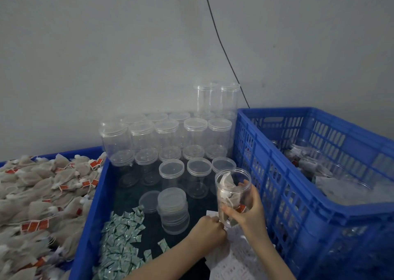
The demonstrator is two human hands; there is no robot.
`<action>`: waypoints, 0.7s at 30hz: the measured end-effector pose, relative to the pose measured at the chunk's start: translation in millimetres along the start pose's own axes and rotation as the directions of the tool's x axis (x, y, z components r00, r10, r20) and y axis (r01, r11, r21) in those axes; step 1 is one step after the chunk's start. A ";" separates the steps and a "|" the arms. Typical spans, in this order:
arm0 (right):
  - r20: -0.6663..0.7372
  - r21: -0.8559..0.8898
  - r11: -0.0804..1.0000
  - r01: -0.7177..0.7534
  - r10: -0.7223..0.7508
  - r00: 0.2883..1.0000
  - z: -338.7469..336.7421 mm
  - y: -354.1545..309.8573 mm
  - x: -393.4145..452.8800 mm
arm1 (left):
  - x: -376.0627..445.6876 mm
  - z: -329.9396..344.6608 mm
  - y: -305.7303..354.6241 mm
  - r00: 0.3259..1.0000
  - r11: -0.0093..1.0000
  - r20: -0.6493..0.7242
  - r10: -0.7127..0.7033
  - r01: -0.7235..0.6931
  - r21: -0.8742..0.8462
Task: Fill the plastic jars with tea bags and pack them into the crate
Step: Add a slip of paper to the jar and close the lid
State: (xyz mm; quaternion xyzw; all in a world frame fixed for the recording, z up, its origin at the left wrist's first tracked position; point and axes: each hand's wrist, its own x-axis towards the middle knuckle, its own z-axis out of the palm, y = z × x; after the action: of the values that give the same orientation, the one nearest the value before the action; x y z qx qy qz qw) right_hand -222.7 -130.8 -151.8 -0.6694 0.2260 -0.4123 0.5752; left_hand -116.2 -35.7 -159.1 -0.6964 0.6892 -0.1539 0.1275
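Right hand (245, 211) is wrapped around a clear plastic jar (232, 192), round and smooth-walled, open at the top, held upright above the shallow blue tray (89, 215). Inside it are a few tea bags (227, 186), soft papery pouches with white strings and a bit of red tag showing. Left hand (210, 230) sits just beside the jar's base with fingers curled in, knuckles up; can't tell if it's pinching anything. Under both hands lies a white printed sheet (232, 260).

In the tray: rows of empty lidded jars (170, 139), some stacked two high, a stack of loose clear lids (173, 209), and a heap of small crinkly green-white sachets (119, 243). On the left, a big pile of greyish tea bags with red tags (36, 198). On the right, the blue slotted crate (315, 173), holding filled jars (304, 158) lying inside.
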 end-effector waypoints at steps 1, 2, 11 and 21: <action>-0.001 0.002 1.000 -0.001 0.001 1.000 -0.5 0.0 0.5 | 0.9 -4.4 0.3 0.999 1.000 0.043 0.014 -0.014 -0.010; -0.003 0.004 1.000 -0.001 0.001 1.000 -1.1 0.0 1.2 | 1.4 -7.4 0.7 0.996 0.998 0.081 0.046 -0.042 -0.052; -0.100 0.085 0.996 -0.019 0.028 0.995 -4.6 -2.4 1.1 | -2.7 -25.6 -20.3 0.992 0.995 0.083 -0.098 0.099 -0.010; -0.038 -0.017 1.000 -0.010 0.009 0.999 7.2 -8.9 -4.4 | -19.1 -101.3 -62.7 0.697 0.853 -0.497 -0.518 0.467 -0.234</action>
State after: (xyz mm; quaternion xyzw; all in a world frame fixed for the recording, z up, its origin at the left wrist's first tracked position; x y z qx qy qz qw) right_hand -220.8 -121.1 -144.6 -0.6653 0.2436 -0.4200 0.5671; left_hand -98.0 -12.0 -42.2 -0.7873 0.4907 -0.3418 -0.1503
